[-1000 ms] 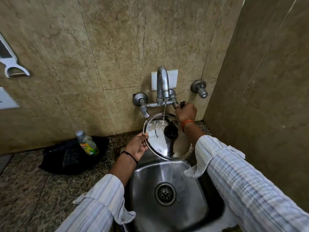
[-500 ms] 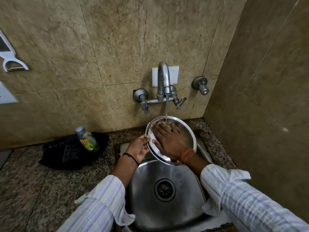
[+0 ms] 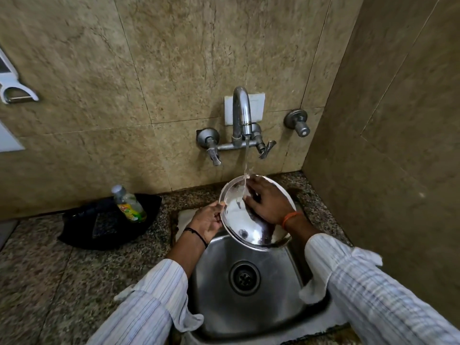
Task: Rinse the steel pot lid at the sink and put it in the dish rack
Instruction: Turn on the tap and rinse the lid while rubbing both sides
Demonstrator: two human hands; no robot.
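The round steel pot lid (image 3: 245, 226) is held tilted over the back of the steel sink (image 3: 214, 290), under the tap (image 3: 241, 113). A stream of water falls from the spout onto the lid's upper part. My left hand (image 3: 207, 221) pinches the lid's left rim. My right hand (image 3: 267, 201) lies flat on the lid's face with fingers spread, covering its middle and its knob. No dish rack is in view.
A dish soap bottle (image 3: 129, 204) leans in a black tray (image 3: 107, 222) on the granite counter, left of the sink. Tap handles (image 3: 266, 146) stick out from the tiled wall. A tiled side wall stands close on the right.
My right hand left the tap handle and came down onto the lid's face. The water has grown from a thin trickle to a fuller stream. The lid has tilted lower over the sink.
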